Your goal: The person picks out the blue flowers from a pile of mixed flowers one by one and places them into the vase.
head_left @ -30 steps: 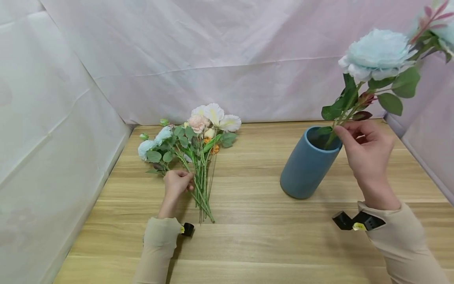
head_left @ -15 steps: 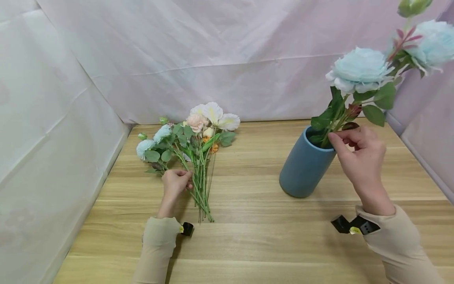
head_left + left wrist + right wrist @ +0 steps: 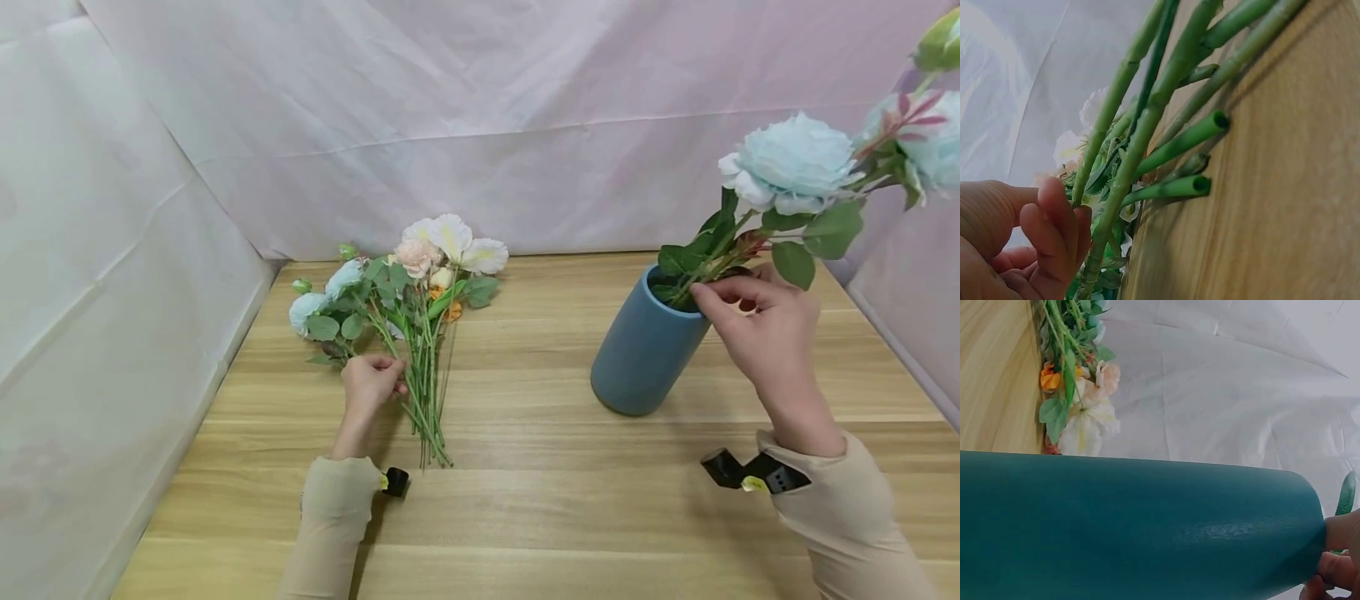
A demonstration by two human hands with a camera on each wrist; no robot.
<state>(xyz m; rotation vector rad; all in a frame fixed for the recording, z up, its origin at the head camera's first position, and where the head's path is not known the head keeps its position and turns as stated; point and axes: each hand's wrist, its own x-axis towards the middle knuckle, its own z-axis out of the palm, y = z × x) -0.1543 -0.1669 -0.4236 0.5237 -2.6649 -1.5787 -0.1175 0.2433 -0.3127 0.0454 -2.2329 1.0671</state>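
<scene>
The right hand point(image 3: 772, 346) pinches the blue flower point(image 3: 797, 162) low down, within the mouth of the vase point(image 3: 645, 354) just to its left — likely to steady so top-heavy a thing — while the left hand point(image 3: 369, 386) pinches a green stem point(image 3: 1105, 115) of the bunch point(image 3: 401, 287) ahead.

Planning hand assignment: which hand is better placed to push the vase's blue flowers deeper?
Likely the right hand: it holds the blue flowers at the vase. The left hand is away, at the bunch.

Vase point(image 3: 645, 354): smooth, faint sheen. Flower stems point(image 3: 1159, 100): plastic-looking. Petals point(image 3: 793, 162): matt, cloth-like. Desk point(image 3: 525, 517): wood-grained. Backdrop point(image 3: 450, 100): creased cloth.
</scene>
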